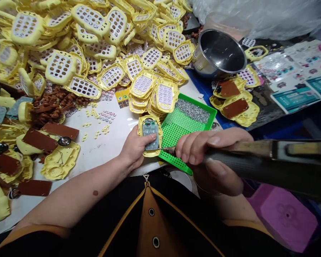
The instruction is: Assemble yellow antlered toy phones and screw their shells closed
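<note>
Seemingly for steadiness, left hand clasps yellow shell, thumb on circuit board.
Right hand is wrapped around screwdriver.

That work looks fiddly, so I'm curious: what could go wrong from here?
The screwdriver-like tool in the right hand has its tip by the circuit board; a slip might scratch the board or nick the left hand. Only that hand appears to steady the yellow shell, so it could twist. The green tray close by holds small metal pieces, which might spill if it is knocked.
</note>
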Motion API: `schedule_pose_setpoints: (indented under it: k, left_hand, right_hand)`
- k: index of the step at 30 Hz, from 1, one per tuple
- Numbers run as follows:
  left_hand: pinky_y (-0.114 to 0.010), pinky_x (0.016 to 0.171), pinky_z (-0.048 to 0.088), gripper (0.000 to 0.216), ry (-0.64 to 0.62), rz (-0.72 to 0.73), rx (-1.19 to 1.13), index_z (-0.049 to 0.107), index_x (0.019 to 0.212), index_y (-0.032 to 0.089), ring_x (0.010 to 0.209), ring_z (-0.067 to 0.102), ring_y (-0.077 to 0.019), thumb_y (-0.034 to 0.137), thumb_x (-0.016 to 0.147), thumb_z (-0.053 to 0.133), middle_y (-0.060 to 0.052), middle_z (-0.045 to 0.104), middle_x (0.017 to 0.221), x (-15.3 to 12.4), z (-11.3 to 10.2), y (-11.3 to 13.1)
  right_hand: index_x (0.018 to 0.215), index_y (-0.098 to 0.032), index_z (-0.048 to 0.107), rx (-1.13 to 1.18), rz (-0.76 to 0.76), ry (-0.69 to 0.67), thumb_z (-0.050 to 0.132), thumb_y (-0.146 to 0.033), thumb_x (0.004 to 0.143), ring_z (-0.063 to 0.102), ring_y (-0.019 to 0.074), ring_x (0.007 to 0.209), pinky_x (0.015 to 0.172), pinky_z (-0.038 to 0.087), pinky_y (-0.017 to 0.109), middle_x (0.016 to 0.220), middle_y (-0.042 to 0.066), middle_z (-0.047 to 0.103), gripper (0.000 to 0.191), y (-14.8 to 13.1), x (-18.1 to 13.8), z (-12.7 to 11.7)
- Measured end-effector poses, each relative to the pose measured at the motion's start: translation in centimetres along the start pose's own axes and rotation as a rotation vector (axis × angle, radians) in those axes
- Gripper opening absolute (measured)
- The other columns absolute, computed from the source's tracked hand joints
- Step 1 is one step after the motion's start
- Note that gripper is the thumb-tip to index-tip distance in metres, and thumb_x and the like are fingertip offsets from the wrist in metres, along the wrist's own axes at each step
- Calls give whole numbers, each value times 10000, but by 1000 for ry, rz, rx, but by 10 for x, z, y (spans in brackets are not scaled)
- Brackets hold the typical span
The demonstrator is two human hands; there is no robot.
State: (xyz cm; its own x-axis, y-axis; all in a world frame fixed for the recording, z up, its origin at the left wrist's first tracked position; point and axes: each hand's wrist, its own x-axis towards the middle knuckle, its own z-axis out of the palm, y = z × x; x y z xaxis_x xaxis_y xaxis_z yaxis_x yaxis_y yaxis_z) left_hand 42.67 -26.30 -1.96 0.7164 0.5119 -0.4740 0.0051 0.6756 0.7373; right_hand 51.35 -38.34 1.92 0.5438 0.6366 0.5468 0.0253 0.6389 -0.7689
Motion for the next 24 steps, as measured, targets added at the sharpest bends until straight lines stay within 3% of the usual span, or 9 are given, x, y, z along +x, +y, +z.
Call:
schedule_pose_setpoints:
  k: [16, 24]
  left_hand:
    - [-284, 671, 497, 373, 53, -34, 28, 555, 920, 126, 651, 605, -138, 51, 572, 669, 0, 649, 738, -2, 8, 2]
    - [-320, 696, 500, 379, 9, -54, 6, 565, 907, 142, 650, 609, -152, 66, 560, 697, 1, 652, 736, -1, 6, 1]
  right_hand:
    - [882, -195, 602, 40, 83, -101, 618, -134, 763, 508, 124, 455, 440, 454, 301, 576, -34, 525, 135, 1, 6, 8]
    - [949, -200, 630, 10, 58, -108, 636, -210, 779, 509, 125, 448, 444, 459, 307, 559, -38, 509, 170, -6, 3, 9]
